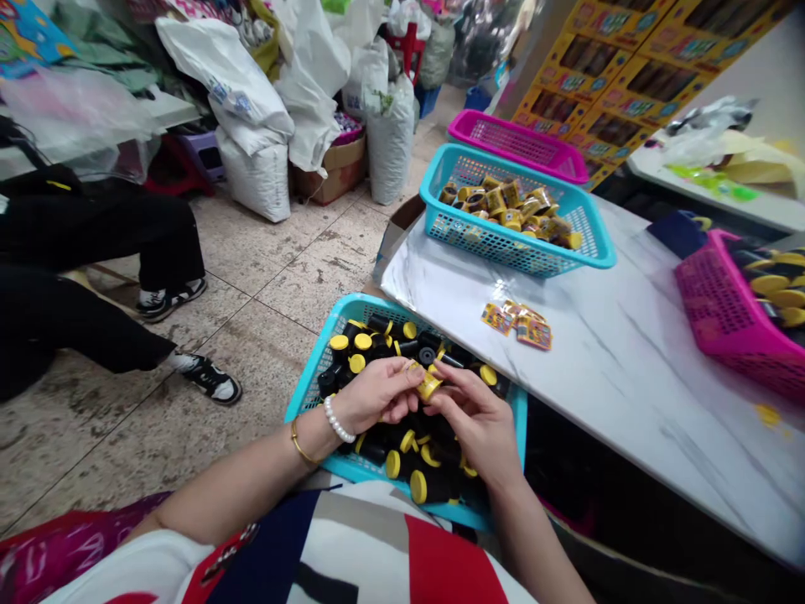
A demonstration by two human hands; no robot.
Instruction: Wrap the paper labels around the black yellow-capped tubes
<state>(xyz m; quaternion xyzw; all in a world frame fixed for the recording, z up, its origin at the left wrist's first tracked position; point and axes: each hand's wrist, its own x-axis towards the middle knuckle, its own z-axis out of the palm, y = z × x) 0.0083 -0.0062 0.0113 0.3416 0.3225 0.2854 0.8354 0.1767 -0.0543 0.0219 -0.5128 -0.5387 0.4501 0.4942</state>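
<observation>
Between both hands is a small canister (428, 386) with a yellow printed wrapper, held over a blue basket (308, 394). My left hand (381, 393) pinches its left side. The fingertips of my right hand (475, 415) close on it from the right. Black canisters with yellow lids (393, 464) fill the basket below, some of them hidden by my hands. A few flat printed wrappers (533, 330) lie on the marble-patterned table (604, 335) beyond my right hand.
On the table stands a second blue basket (503, 245) of wrapped canisters, with a pink basket (521, 144) behind it. Another pink basket (729, 310) is at the right. A seated person's legs (94, 243) are at left; white sacks (251, 159) stand on the floor.
</observation>
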